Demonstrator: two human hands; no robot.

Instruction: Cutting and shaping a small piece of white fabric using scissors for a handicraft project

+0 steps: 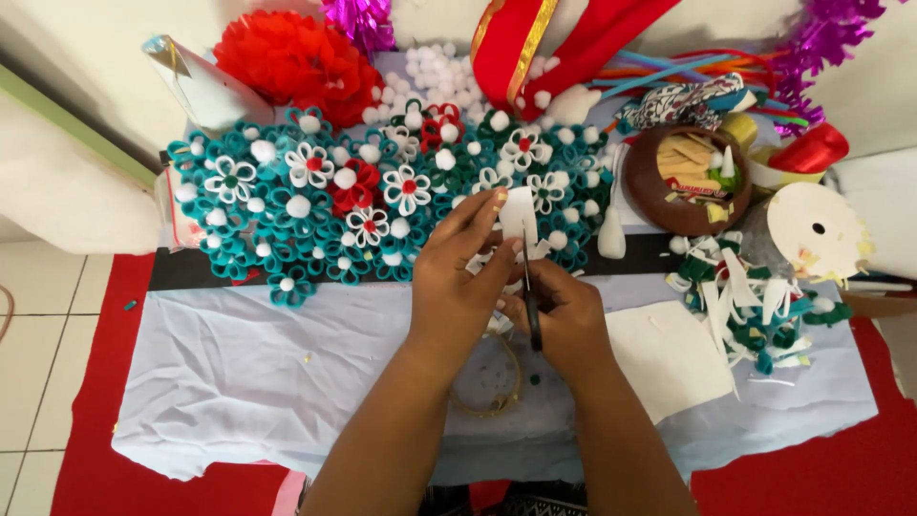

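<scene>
1. While a mass of teal, white and red felt flowers with white pompoms (315, 196) covers the table's left, the left hand (458, 277) pinches a small white felt piece (518, 214) above a pale cloth (239, 373).
2. Just right, the right hand (564, 315) grips dark-bladed scissors (530, 296), blades touching that piece.
3. Farther right sit a brown round bowl (669, 205) and felt scraps (755, 306).

White, teal and red are alternating across the looped paper flowers (363, 196), each showing a white pompom centre. A round fluffy paper ball (296, 57) is glowing red, shiny tinsel (821, 38) is gleaming purple, and the round wooden bowl (673, 205) is showing brown.
</scene>
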